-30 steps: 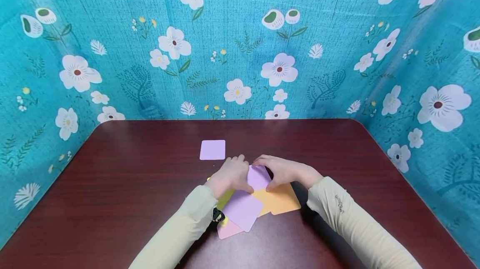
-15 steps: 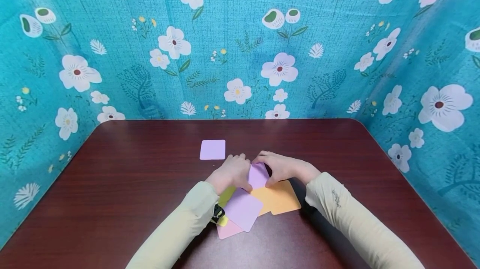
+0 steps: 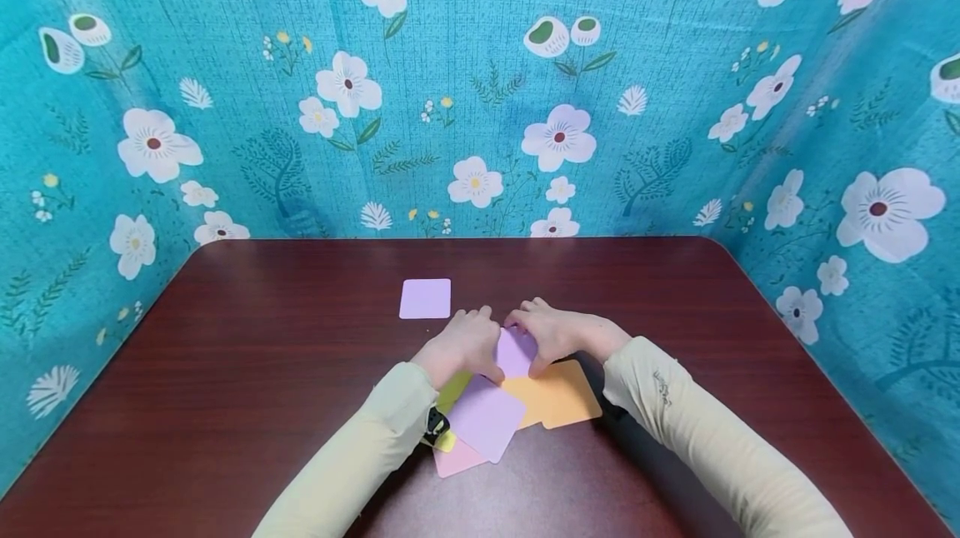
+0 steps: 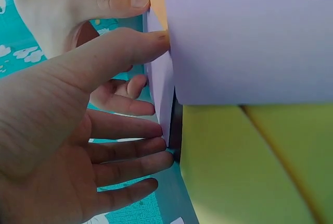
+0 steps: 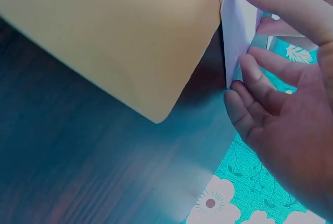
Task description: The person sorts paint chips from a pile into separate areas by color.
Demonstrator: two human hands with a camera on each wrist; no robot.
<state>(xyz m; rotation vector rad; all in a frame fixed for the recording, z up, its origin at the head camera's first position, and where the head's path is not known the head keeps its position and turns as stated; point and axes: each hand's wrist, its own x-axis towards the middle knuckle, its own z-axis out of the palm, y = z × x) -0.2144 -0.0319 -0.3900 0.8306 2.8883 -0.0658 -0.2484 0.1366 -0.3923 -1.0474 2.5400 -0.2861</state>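
Observation:
Between my two hands, a purple square card (image 3: pixel 516 352) with rounded corners lies at the far end of a cluster of cards. My left hand (image 3: pixel 461 348) holds its left side, thumb at the near corner and fairly straight fingers at the far edge. Opposite, my right hand (image 3: pixel 562 334) grips the right side, its thumb near and its fingers bent at the far edge. In the right wrist view the card (image 5: pixel 241 31) shows edge-on beside the fingers. Orange cards (image 3: pixel 562 395) adjoin its near edge. Whether it touches the table, I cannot tell.
Nearer me, another purple card (image 3: pixel 487 419) overlaps a pink card (image 3: pixel 457 460) and yellow-green cards (image 3: pixel 452 392), partly under my left wrist. One lone purple card (image 3: pixel 425 299) lies farther back. A floral curtain (image 3: pixel 480 88) hangs behind the dark table (image 3: pixel 262 355).
The held purple card shifted slightly away from me, then settled a little nearer. My right hand has moved slightly left, closer to my left hand, which has barely moved.

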